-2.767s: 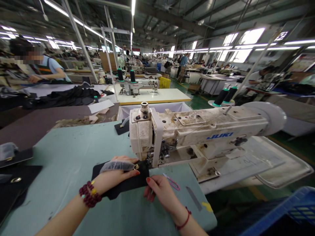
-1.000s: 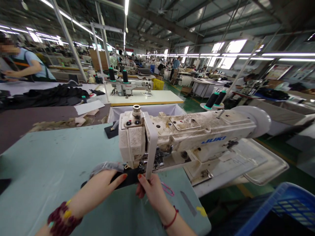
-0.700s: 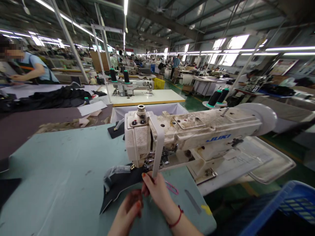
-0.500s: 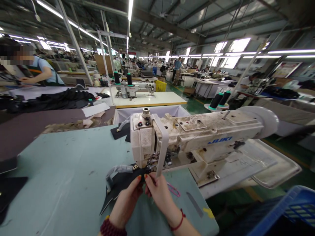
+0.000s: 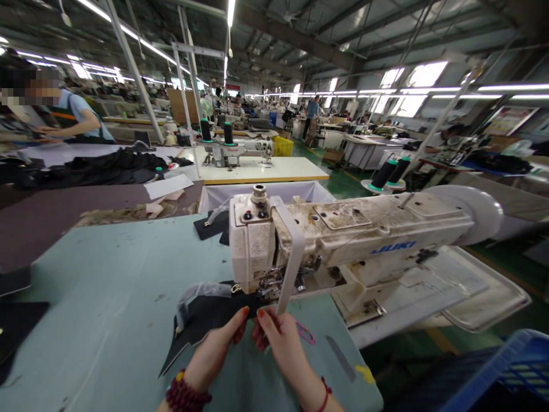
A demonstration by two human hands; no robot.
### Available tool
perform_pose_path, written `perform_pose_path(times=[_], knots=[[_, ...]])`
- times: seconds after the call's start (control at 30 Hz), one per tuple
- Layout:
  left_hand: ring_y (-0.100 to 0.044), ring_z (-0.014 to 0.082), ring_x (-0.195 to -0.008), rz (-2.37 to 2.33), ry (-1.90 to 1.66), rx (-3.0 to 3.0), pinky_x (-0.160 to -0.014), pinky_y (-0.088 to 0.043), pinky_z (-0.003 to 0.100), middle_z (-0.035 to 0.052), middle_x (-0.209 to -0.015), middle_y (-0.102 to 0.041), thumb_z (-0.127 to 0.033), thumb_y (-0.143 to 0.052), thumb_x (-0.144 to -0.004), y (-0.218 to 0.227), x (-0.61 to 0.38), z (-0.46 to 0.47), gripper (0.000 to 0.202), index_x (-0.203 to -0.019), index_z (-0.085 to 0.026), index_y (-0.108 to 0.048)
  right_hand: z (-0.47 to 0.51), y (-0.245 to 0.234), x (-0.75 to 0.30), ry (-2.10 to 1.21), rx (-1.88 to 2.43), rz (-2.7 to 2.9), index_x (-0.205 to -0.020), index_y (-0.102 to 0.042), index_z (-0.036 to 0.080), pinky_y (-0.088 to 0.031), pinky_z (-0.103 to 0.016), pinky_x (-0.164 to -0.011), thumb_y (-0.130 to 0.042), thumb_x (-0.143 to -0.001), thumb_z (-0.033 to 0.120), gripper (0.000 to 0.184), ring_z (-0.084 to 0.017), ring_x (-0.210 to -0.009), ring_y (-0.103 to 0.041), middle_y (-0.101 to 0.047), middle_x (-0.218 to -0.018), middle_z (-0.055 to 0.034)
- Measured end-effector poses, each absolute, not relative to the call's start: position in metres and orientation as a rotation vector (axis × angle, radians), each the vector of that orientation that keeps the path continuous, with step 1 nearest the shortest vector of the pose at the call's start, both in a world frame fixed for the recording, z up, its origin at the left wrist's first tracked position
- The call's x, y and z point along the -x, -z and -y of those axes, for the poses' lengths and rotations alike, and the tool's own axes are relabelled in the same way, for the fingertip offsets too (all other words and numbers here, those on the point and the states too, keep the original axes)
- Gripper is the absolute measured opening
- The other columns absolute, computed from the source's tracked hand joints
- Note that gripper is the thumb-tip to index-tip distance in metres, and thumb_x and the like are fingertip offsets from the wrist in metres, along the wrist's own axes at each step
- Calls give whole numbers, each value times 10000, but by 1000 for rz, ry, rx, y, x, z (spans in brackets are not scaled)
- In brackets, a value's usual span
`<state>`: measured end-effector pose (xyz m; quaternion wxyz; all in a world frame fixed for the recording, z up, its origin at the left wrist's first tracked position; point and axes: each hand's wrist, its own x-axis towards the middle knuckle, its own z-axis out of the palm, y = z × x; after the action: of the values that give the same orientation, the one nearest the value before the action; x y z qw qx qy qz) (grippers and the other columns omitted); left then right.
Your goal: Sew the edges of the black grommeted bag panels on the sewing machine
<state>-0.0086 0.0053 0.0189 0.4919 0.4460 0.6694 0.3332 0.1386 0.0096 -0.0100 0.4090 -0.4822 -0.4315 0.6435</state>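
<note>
A flat black piece (image 5: 199,317), leather or fabric, lies on the pale green table with its right end under the needle area of a white sewing machine (image 5: 369,229). On it are a gold metal fitting (image 5: 235,288) and a strip wrapped in clear plastic (image 5: 189,298). My left hand (image 5: 223,343) pinches the near edge of the black piece between thumb and fingers. Just to its right, my right hand (image 5: 278,337) is closed with thumb against fingers by the same edge. What lies in its fingertips is hidden. A pink clip-like loop (image 5: 306,333) rests beside my right hand.
More black pieces lie at the table's left edge (image 5: 19,326) and behind the machine head (image 5: 212,225). A blue plastic basket (image 5: 506,366) stands at lower right. A grey strip (image 5: 341,357) lies near the table's right edge. A co-worker (image 5: 77,117) works at far left.
The black piece's near-left corner has swung left and toward me. My hands have moved slightly apart, the left one shifting left. The whole view has shifted a little.
</note>
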Motion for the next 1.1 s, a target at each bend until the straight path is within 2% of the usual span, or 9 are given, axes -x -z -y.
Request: perform_pose_path(times=[0.2,0.37,0.53,0.7,0.9,1.1], knots=[[-440,179,-620,-1528,-703,-1058,-650,-383,286,-18,-551,-466,-684,-508,-746,-7,15,-6,521,-526,-212,-536,-10,7,-136,-1553,1211,1118,-739,-519,133,-390,-163,-443,-532,-755,748,615,-65,-447,-485,-557,-572,-27],[-416,180,-655,-1479,-716,-1019,-693,-352,297,-22,-586,-438,-666,-462,-797,-1,14,-8,520,-555,-209,-516,-12,1,-132,-1533,1252,1062,-734,-540,122,-395,-177,-442,-552,-707,773,652,-83,-451,-504,-567,-564,-42],[-422,180,-627,-1446,-766,-1039,-668,-375,300,-21,-576,-460,-652,-481,-779,-9,13,-13,490,-577,-213,-558,-18,-5,-126,-1514,1295,1002,-734,-567,127,-409,-196,-438,-555,-617,837,720,-102,-438,-510,-569,-547,-49],[-421,181,-624,-1431,-811,-1072,-650,-374,298,-18,-588,-478,-651,-507,-755,-8,14,-17,460,-610,-220,-581,-21,-2,-121,-1475,1330,1008,-700,-563,131,-416,-206,-434,-523,-642,838,711,-115,-437,-515,-546,-522,-55],[-397,168,-614,-1387,-827,-1011,-659,-359,307,-31,-578,-434,-638,-494,-771,-19,8,-21,478,-609,-202,-602,-25,-2,-117,-1455,1357,971,-669,-542,152,-436,-232,-425,-517,-618,850,701,-123,-414,-495,-529,-501,-50],[-395,156,-608,-1374,-905,-898,-650,-371,307,-30,-564,-465,-656,-559,-721,-23,4,-22,494,-586,-184,-615,-24,1,-118,-1438,1337,1018,-669,-546,145,-433,-219,-440,-509,-672,815,671,-119,-428,-509,-551,-524,-61]])
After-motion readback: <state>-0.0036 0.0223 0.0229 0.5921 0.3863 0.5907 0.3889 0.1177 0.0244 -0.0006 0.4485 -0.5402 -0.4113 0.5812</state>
